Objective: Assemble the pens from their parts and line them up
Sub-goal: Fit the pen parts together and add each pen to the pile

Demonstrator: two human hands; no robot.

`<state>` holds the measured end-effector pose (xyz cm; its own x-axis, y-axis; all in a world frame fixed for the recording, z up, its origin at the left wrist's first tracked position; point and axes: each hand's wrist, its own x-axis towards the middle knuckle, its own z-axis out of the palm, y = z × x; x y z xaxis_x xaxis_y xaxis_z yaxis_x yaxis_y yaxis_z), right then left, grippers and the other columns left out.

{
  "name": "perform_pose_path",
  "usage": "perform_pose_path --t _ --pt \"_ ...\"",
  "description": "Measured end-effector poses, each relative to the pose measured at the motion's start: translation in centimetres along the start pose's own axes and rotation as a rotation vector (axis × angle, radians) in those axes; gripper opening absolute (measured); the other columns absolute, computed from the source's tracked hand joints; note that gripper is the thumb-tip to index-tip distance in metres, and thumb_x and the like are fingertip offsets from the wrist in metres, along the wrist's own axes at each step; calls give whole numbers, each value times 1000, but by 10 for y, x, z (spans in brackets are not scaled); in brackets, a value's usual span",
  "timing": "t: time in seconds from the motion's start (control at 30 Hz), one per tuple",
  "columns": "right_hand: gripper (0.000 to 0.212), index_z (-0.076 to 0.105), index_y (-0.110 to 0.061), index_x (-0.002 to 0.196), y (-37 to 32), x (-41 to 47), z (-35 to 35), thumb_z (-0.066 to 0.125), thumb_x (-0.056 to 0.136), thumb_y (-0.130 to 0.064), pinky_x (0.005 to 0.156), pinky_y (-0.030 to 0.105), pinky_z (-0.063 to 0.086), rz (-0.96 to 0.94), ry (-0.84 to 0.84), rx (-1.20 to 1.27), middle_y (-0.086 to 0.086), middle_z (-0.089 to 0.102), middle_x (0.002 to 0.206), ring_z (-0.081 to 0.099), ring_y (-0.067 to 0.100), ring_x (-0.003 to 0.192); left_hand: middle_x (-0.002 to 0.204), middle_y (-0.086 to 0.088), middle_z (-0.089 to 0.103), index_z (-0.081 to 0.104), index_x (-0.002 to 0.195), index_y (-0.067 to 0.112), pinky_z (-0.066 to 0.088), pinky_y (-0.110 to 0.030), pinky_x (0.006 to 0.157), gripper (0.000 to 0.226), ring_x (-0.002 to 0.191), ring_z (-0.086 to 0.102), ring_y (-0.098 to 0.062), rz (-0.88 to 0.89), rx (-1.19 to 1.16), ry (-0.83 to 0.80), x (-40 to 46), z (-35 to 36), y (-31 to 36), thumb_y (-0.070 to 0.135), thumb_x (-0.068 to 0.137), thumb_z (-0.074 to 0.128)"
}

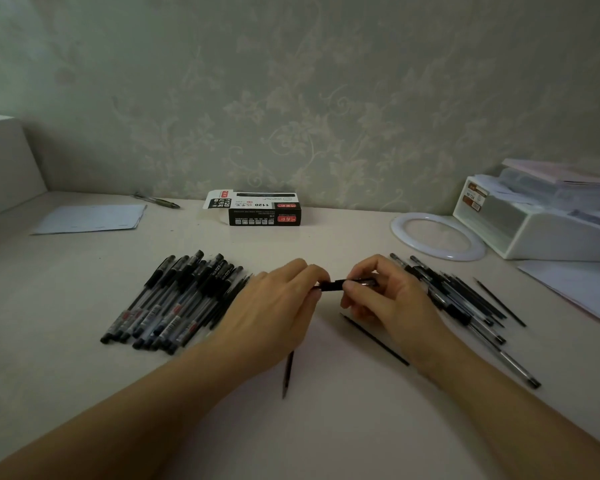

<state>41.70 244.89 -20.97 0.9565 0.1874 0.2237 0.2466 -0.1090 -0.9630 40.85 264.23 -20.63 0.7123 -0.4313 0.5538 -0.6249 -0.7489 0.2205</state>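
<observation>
Two bare forearms are seen reaching in from the near edge of the desk [326, 237]. Between the hands, a black pen piece [340, 284] is pinched at one end by the curled fingers of the left hand [278, 306] and at the other by the right hand [385, 299], which is closed round a shiny tip section. A joining step, probably tip to barrel or cap, is judged to be in hand; a straight push or twist would be called for next.

Left of the hands, a row of assembled pens [174, 303] is laid side by side. Right of them, a loose pile of parts [461, 299] is heaped. One refill [374, 339] lies just below the right hand, another thin piece [288, 374] below the left wrist.

Exactly which parts are being joined cannot be told, since the fingers cover both ends.
</observation>
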Motion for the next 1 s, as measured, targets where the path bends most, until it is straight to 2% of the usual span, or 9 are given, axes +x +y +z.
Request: perform_pose_path --t 0.07,0.2,0.33,0.43,0.5,0.6,0.67,0.83,1.0 --pt "10 65 -18 85 3 0 2 66 92 -11 65 20 52 -8 -9 -27 3 69 72 64 10 66 94 9 54 54 120 27 38 -28 66 27 76 53 -13 29 28 -35 -1 1 -2 36 99 40" --pt "5 70 -21 87 4 0 5 69 89 -17 67 20 53 -93 -46 -125 0 70 77 65 10 71 91 10 56 52 120 35 30 -20 52 33 72 56 -12 -20 62 -64 -2 -1 -5 50 97 32" --pt "8 73 -21 89 -7 -2 4 73 86 -13 67 17 52 -158 -24 -171 -2 72 80 68 10 74 93 8 53 51 110 24 43 -34 56 28 71 52 -16 -18 28 -84 0 -1 0 41 99 32" --pt "5 72 -19 89 -12 -5 12 72 86 -14 64 23 56 -151 17 -167 0 72 79 68 15 71 88 9 50 50 101 21 42 -35 54 21 65 48 -15 -7 0 -79 0 -2 3 36 100 34" --pt "3 70 -17 89 -11 -7 22 70 88 -15 62 24 55 -113 78 -70 1 71 78 66 16 68 87 10 52 50 100 23 40 -33 50 20 64 49 -14 -6 20 -33 -1 -3 2 36 100 35" --pt "2 67 -10 93 -5 -10 33 65 92 -12 72 35 62 12 118 100 -3 67 75 64 10 67 89 11 53 50 102 25 39 -30 50 22 65 50 -11 -8 46 -57 -1 -2 -2 39 99 33" --pt "3 67 -9 93 -1 -10 33 66 92 -12 78 42 61 45 117 98 -4 67 74 64 10 68 91 11 52 49 105 27 42 -31 54 22 68 49 -10 -9 34 -115 -2 1 -5 41 99 33" --pt "11 67 -31 87 0 -7 25 69 90 -20 72 19 54 -102 86 -148 -7 72 82 68 7 77 90 11 52 48 106 30 45 -33 55 24 69 52 -11 -17 18 -105 -2 4 -8 46 98 33" --pt "6 69 -20 90 3 -4 23 66 92 -14 69 19 54 -69 52 -46 3 73 79 68 12 73 88 10 53 49 99 27 42 -30 54 22 69 50 -11 -24 -18 -77 0 0 -6 44 98 36"
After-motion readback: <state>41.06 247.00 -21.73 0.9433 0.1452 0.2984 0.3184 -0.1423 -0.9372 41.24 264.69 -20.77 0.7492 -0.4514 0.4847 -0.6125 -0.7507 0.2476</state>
